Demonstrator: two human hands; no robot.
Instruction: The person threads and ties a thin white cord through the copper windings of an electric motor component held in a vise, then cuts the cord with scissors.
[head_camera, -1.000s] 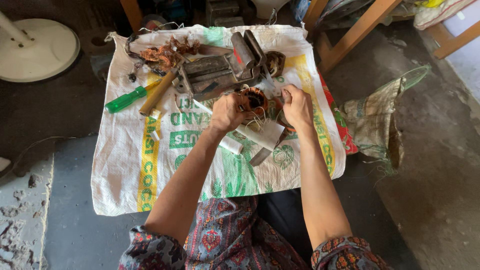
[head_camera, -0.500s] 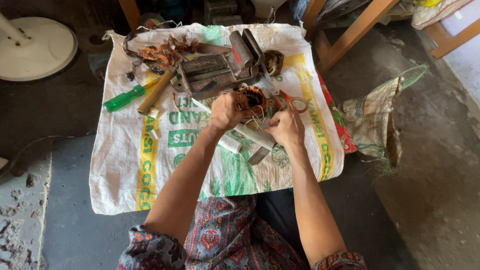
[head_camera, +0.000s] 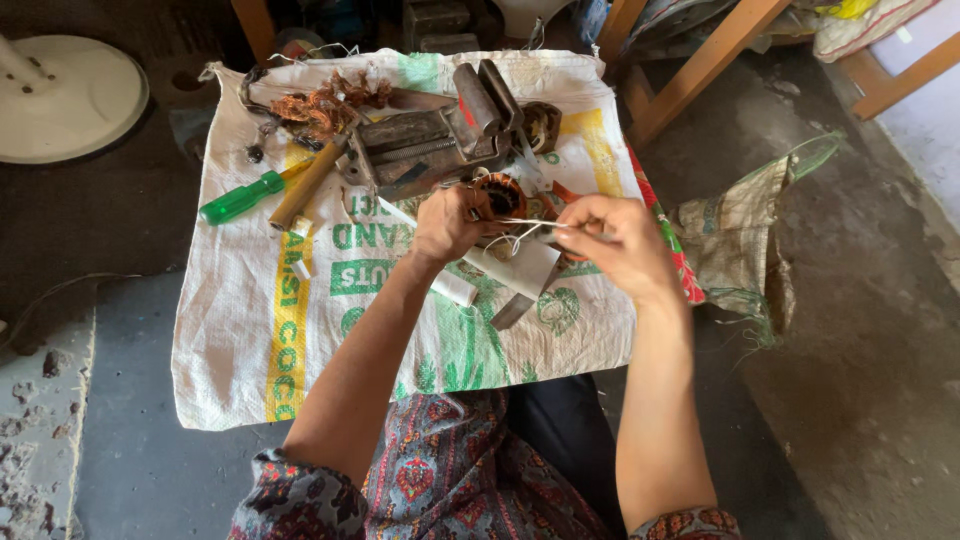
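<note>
Drawn away from the left hand (head_camera: 450, 222) since half a second back: right hand (head_camera: 612, 245) now further out to the right, with a thin pale thread (head_camera: 530, 222) pulled taut between the two. Left hand much where it was, closed around a small round motor coil (head_camera: 500, 194) of copper winding, held just above the white woven sack (head_camera: 300, 330) spread on the floor. Right fingertips pressed together, pinching the thread's free end; left fingers wrapped about the coil's side, grip firm by the look of it.

Lying beneath the hands: a white tube (head_camera: 450, 288) and a flat grey blade-like piece (head_camera: 512, 311). Further up the sack: a grey metal vise (head_camera: 440, 145), a green-handled screwdriver (head_camera: 240, 198), a wooden-handled tool (head_camera: 305, 185), a tangle of loose copper wire (head_camera: 325, 102).

Step in hand, judging by the taut line: lacing or tying the winding, mid-pull. Next move likely calls for keeping tension even, steadying the coil, then feeding the thread back through or around the winding without snagging the fine wire. Exact path of the thread through the coil too small to tell.
</note>
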